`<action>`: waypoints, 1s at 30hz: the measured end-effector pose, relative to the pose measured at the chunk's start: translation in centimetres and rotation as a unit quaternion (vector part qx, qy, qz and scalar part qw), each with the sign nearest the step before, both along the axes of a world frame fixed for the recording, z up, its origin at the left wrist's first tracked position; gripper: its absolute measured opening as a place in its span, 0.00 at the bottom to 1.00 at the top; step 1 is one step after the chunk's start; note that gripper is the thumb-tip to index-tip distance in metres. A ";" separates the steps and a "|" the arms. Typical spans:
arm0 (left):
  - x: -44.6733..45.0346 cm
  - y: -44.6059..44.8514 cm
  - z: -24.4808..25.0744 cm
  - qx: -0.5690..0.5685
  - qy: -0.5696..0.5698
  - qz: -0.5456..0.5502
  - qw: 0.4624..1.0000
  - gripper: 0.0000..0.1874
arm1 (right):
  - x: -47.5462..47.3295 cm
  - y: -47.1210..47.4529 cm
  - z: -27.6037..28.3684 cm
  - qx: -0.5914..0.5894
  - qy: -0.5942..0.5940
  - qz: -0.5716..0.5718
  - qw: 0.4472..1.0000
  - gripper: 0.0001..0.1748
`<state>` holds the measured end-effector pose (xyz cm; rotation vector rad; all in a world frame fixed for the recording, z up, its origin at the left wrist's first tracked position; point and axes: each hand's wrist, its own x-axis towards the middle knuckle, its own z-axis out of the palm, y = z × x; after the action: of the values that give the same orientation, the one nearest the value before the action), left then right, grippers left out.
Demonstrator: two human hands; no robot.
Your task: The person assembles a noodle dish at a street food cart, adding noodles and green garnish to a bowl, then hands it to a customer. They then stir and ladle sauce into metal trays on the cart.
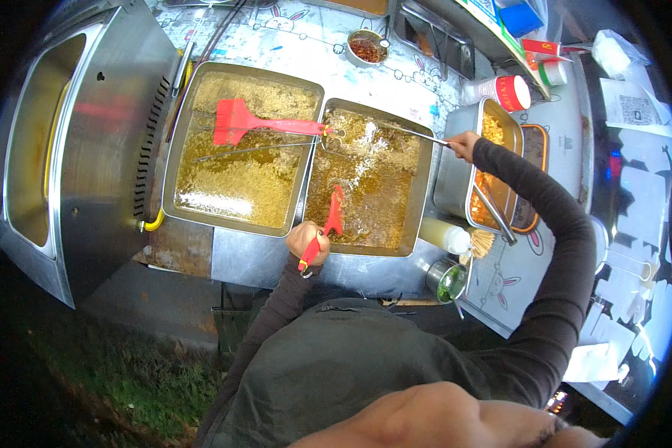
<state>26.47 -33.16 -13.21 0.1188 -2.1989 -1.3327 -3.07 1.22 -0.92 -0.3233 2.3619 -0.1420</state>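
Observation:
My left hand (307, 242) grips the handle of a red brush (334, 213), held over the near left corner of the right rectangular pan (417, 224). A glossy golden-brown liquid with paler lumps fills that pan. My right hand (463, 147) holds a thin metal utensil (425, 136) by its dark handle; it reaches over the far right rim, and I cannot tell its tip. A second red brush (269, 124) lies across the left pan (241, 225), its hooked end reaching the right pan. Beside it runs a thin metal rod (246, 151).
At the right stand a steel container (453, 185) of orange-yellow food with tongs (493, 213), a squeeze bottle (445, 235), wooden sticks (481, 243) and a cup of chopped greens (449, 280). A bowl of red flakes (367, 49) sits behind. A steel appliance (106, 129) rises at left.

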 end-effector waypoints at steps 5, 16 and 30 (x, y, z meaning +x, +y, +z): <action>0.0 0.1 0.0 -0.006 -0.016 -0.010 1.000 0.11 | -0.5 -2.6 -1.5 -0.064 0.088 0.154 0.982 0.16; -0.1 0.4 0.2 0.007 -0.013 0.002 1.000 0.11 | -7.5 -13.0 -2.3 -0.087 0.083 0.370 0.921 0.17; 0.3 0.6 -0.2 0.013 -0.020 0.013 1.000 0.11 | -5.8 -12.9 9.7 0.260 0.155 0.553 0.777 0.09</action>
<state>26.73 -32.55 -13.41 0.1859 -2.2056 -1.3560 -8.85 -11.72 8.78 -1.4458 1.9939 1.1658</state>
